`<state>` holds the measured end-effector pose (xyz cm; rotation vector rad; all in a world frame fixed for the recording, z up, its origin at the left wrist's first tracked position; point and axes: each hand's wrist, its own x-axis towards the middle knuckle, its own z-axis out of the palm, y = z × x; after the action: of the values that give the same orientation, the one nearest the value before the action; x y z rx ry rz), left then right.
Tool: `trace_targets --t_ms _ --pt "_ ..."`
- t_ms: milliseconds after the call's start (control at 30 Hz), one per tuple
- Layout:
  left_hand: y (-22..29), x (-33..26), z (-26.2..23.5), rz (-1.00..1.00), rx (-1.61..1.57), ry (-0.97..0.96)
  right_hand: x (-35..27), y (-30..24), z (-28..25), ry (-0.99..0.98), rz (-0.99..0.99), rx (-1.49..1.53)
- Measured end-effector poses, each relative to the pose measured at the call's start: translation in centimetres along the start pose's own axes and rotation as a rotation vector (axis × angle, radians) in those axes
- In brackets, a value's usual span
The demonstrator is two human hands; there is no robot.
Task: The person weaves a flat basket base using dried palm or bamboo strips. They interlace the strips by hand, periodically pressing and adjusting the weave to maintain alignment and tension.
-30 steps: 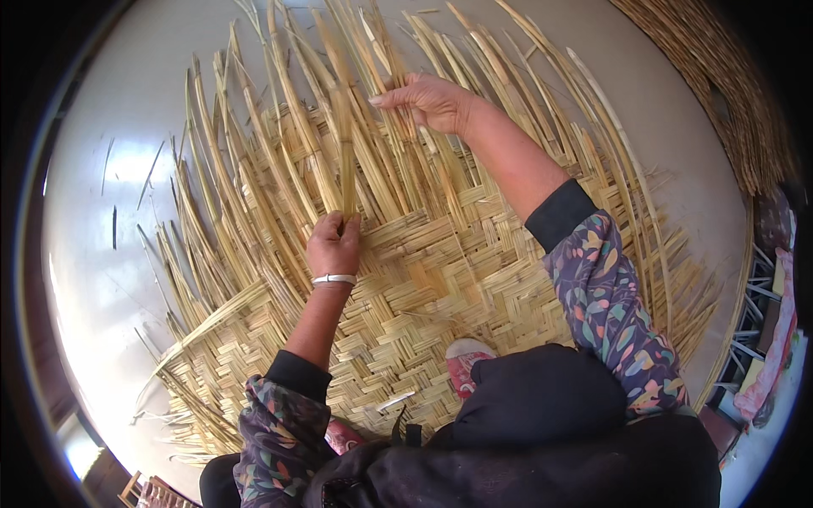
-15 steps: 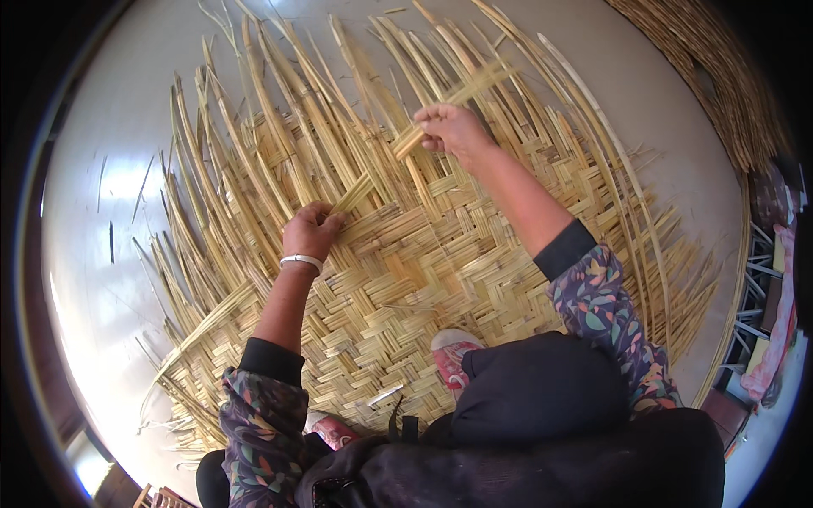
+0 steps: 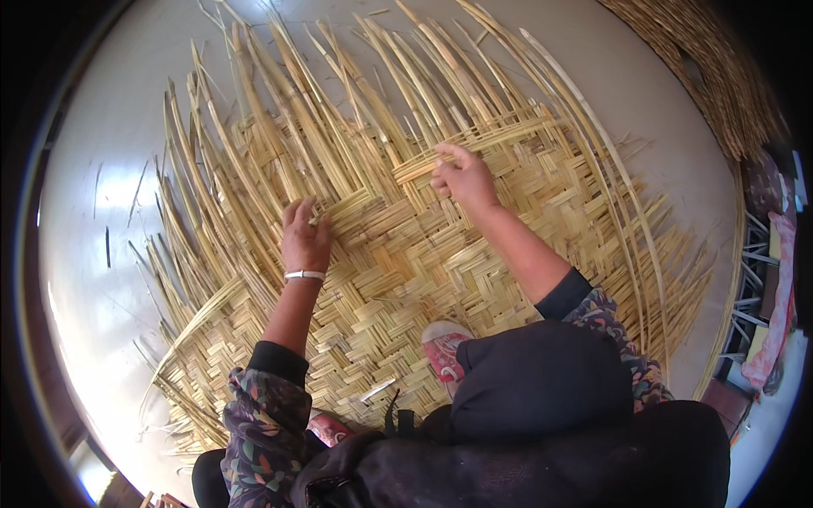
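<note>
A woven mat (image 3: 440,271) of flat, straw-coloured split cane strips lies below me, in a zigzag weave. My left hand (image 3: 306,241), with a white bracelet at its wrist, rests at the weave's far edge. Its fingers are apart over the upright strips (image 3: 292,161), beside the end of a short crosswise strip (image 3: 347,203). My right hand (image 3: 466,179) is just on the near side of a flat bundle of strips (image 3: 508,133) that lies crosswise over the mat. The index finger reaches out to the bundle and the other fingers are loosely bent, with nothing seen between them.
Loose strip ends fan out past the mat onto the smooth grey floor (image 3: 127,195). A big pile of brown stalks (image 3: 703,68) lies at the far right. My red-and-white shoes (image 3: 445,349) stand on the mat. Metal racks and a pink cloth (image 3: 772,296) are at the right edge.
The bundle that my right hand held up now lies crosswise on the mat, and that hand has let go and drawn nearer. My left hand's pinch on the short strip has opened.
</note>
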<state>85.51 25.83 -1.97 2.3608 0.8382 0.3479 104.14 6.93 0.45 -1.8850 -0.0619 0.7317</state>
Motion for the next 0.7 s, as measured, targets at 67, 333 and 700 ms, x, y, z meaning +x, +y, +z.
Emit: trace_targets --t_ms 67,333,700 --pt "1.1 -0.9 -0.4 -0.040 -0.036 0.010 -2.5 -0.3 -0.1 -0.072 -0.042 -0.388" --pt "0.9 -2.2 0.0 0.305 0.403 -0.204 -5.5 1.6 2.6 -0.171 -0.402 -1.029" --pt "-0.5 0.1 0.1 0.316 0.450 -0.458 -5.6 -1.5 -8.1 -0.073 -0.115 -1.267"
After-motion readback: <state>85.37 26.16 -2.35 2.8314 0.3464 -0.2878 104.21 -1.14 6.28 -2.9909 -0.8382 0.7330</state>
